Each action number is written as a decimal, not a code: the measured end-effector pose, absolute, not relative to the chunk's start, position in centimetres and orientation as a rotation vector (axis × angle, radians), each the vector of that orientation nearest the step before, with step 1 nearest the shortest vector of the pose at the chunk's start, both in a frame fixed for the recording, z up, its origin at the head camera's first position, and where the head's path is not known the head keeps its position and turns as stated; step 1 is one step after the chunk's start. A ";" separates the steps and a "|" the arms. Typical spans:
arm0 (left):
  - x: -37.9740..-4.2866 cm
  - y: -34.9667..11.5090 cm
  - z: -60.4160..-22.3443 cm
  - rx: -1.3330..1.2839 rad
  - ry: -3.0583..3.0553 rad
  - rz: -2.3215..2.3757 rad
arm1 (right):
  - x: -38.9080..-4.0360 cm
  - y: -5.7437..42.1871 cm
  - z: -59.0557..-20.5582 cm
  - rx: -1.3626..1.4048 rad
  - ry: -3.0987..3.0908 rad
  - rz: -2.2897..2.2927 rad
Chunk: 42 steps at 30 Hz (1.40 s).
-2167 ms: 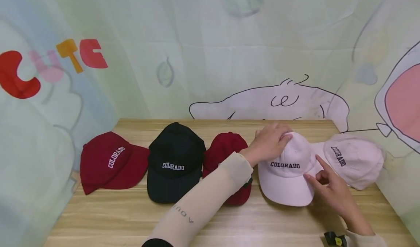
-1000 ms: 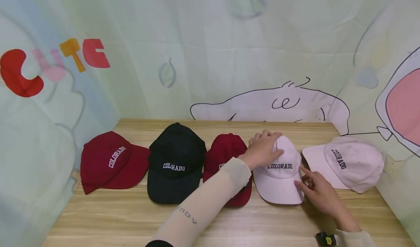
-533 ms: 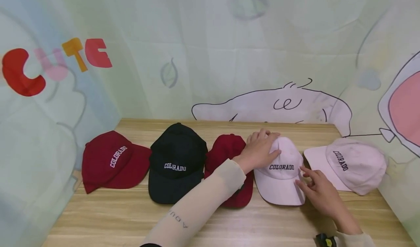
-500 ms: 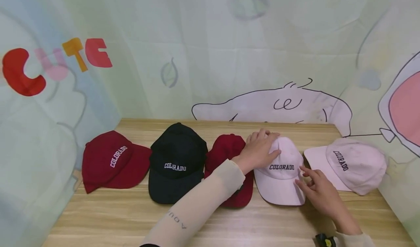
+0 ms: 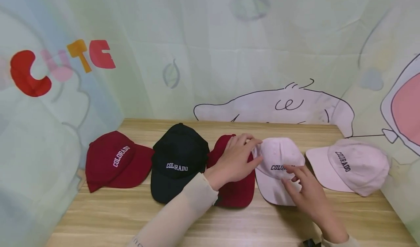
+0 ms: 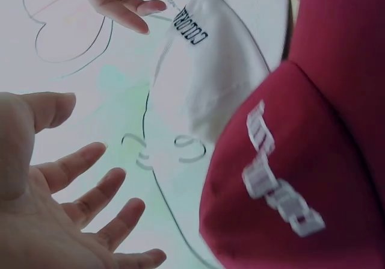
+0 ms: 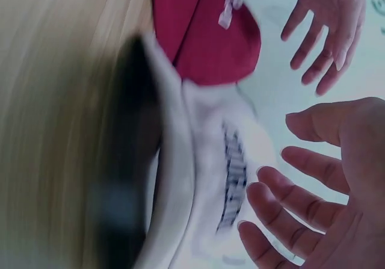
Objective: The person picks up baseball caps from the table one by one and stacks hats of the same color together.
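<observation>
My left hand (image 5: 234, 161) hovers over the middle dark red cap (image 5: 237, 194), hiding most of its front. Its fingers are spread, and in the left wrist view they stand apart from the cap. My right hand (image 5: 308, 192) is in front of the white cap (image 5: 279, 152), covering part of its "COLORADO" lettering. In the right wrist view its fingers (image 7: 295, 197) are loosely bent with nothing between them. The white cap lies with its brim toward me, just right of the dark red one.
Along the wooden table (image 5: 183, 225) the row continues with a black cap (image 5: 178, 148) and another dark red cap (image 5: 115, 161) on the left. A second white cap (image 5: 357, 163) lies at the right, brim pointing left. Printed cloth (image 5: 210, 54) hangs behind and at both sides.
The white cap was shifted left, away from the far-right one, with both hands on it. Since then both hands have let go and moved left, the left one over the dark red cap.
</observation>
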State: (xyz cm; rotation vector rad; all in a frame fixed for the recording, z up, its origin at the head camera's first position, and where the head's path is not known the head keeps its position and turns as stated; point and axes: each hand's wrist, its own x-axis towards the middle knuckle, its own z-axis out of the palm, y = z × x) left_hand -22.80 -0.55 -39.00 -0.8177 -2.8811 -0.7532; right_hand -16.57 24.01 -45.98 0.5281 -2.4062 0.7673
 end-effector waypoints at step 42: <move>-15.7 -20.6 -40.2 -0.261 -2.603 -0.922 | -16.0 5.4 -44.6 1.065 -2.475 0.924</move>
